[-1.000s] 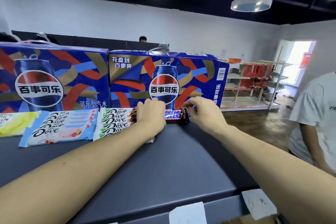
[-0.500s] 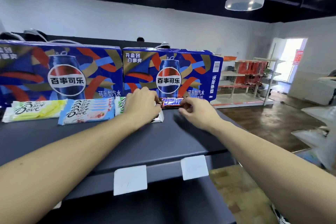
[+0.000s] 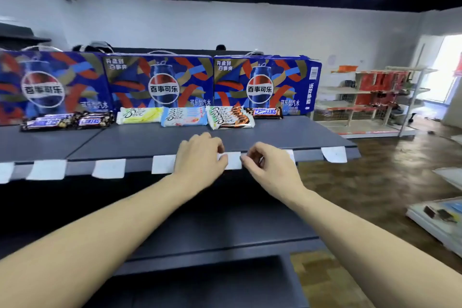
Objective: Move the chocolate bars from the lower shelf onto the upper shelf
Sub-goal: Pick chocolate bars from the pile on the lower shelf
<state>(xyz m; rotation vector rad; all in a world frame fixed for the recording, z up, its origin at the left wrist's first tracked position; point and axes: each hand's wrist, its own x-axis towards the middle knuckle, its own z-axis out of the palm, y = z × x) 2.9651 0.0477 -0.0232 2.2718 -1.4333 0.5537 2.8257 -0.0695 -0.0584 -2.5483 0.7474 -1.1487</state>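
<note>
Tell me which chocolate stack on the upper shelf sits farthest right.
The Snickers stack, dark brown wrappers with a blue logo, right of the brown-and-white Dove stack and in front of the rightmost Pepsi box.

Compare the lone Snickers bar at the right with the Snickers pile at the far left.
The lone Snickers bar lies by itself, label facing out and readable; the Snickers pile holds several bars, overlapping and skewed, labels blurred. The lone bar sits beside the Dove stack; the pile sits apart. Both rest on the upper shelf before cola boxes.

Blue Pepsi boxes (image 3: 160, 82) with red-gold ribbons; dark grey upper shelf (image 3: 155, 140).
</note>
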